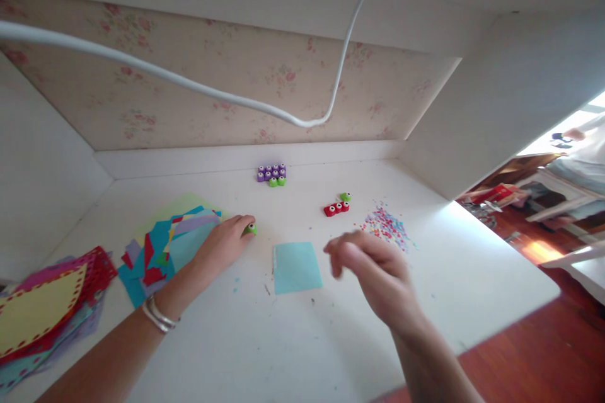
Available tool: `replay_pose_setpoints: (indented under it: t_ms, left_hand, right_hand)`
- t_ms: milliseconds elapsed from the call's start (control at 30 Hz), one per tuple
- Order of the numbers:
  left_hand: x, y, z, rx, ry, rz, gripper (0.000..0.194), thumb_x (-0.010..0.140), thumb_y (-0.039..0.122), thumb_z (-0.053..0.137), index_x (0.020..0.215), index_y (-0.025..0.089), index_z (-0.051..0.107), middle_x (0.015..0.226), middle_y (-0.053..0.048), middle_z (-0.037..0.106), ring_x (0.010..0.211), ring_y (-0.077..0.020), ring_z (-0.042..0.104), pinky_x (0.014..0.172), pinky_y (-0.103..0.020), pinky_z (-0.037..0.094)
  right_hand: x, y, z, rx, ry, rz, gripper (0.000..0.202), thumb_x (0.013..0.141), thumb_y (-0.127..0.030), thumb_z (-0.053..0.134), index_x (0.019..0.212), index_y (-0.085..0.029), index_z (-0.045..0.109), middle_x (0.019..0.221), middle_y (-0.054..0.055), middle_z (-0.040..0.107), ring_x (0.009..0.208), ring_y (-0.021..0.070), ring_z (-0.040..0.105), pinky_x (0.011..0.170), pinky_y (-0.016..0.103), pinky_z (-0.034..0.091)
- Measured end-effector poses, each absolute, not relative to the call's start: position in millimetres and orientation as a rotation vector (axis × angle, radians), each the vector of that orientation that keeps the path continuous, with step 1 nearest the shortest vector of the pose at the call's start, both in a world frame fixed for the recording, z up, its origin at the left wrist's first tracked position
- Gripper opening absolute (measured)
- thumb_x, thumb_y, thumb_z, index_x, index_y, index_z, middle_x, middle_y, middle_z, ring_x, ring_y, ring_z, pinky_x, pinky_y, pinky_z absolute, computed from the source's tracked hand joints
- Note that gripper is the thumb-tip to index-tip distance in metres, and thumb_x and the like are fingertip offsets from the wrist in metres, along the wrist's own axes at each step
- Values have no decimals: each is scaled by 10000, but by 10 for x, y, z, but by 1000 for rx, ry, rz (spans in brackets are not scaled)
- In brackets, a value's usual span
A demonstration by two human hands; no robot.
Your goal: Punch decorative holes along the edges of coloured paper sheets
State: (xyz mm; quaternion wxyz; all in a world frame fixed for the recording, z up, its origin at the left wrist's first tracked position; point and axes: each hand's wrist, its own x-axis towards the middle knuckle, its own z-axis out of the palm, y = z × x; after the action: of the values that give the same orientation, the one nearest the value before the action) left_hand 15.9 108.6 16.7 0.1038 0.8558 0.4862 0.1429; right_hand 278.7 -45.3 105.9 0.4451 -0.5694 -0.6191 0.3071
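Observation:
My left hand (227, 240), with silver bracelets at the wrist, has its fingers closed around a small green craft punch (252, 228) with a white button, down at the table. A light blue square of paper (297, 268) lies flat between my hands. My right hand (371, 264) is over the table just right of that paper. Its fingers are curled in and slightly blurred; whatever they may hold does not show. Beyond it are a row of red craft punches (336, 209) and another green craft punch (346, 197). Small colourful paper bits (386, 225) lie scattered to the right.
Several purple punches (271, 173) and two green punches (277, 182) stand near the back wall. Coloured paper sheets (155, 245) are heaped at left, beside punched-edge papers (42, 308). A white cable (208, 96) hangs across the view. The white table's (501, 289) edge is at right.

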Motion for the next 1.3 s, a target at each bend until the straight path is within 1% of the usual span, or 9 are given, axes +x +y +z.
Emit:
replay_pose_setpoints:
  t_ms: [67,167,233,333,467,600,700,867,1300]
  left_hand:
    - [126,811,115,2488,1424,489,314,907,212,539,1217,212,587,1141,-66,687,1016,-208,665,899,-313,508]
    - [94,439,33,2465,1374,556,259,930,274,533,1167,224,626,1176,-61,677,1056,-195,656,923,-303,519]
    - [74,266,-23,2398,1310,693,237,938,301,537,1140,228,637,1153,-62,683,1043,-194,660,937,-315,523]
    - [42,142,-105,2219,1233,879,216,927,300,570,1124,238,634,1110,-58,704,1000,-190,681,904,-307,552]
    - [6,138,-186,2038,1249,899,233,912,346,603,1120,247,636,1075,-47,729,917,-182,715,828,-280,587]
    - [-12,161,-208,1957,1238,861,246,906,318,608,1144,258,630,1088,-33,727,926,-178,715,849,-287,583]
    - [-13,167,-199,1913,1231,861,245,898,279,608,1141,261,629,1079,-28,725,914,-175,716,847,-294,586]
    - [3,158,-155,1889,1232,887,221,883,269,614,1102,254,638,1031,-20,729,897,-175,717,829,-294,589]
    - [3,157,-159,1935,1225,851,223,906,282,607,1128,257,614,1050,-19,711,928,-171,698,853,-297,569]
  right_hand:
    - [2731,-246,851,-1552,-1766,566,272,922,-421,581,1126,-257,656,1114,80,678,1095,279,602,969,468,477]
    - [2724,-33,433,-1758,-2071,440,630,858,-476,634,1408,-206,485,1497,144,434,1401,360,329,1125,571,287]
    - [2749,6,203,-1809,-2158,444,629,880,-499,597,1418,-195,480,1533,141,385,1434,348,282,1157,589,205]
    - [2773,-20,38,-1758,-2126,416,461,921,-454,558,1323,-231,573,1477,106,475,1398,309,366,1170,591,162]
    - [2729,-28,16,-1563,-1906,541,312,911,-374,588,1188,-241,643,1329,90,605,1239,261,543,1097,490,375]
    - [2607,44,12,-1483,-1456,896,446,824,-392,691,1236,-266,576,1200,75,656,929,222,662,739,355,577]
    - [2515,96,-5,-1365,-1192,1148,646,749,-394,759,1325,-289,484,1213,70,630,781,178,652,589,289,563]
    - [2466,89,-86,-1391,-1262,1157,561,742,-401,758,1258,-272,578,916,24,670,633,145,603,508,254,520]
    - [2466,64,-76,-1416,-1233,1210,582,754,-404,755,1281,-264,554,886,15,649,588,120,570,483,236,500]
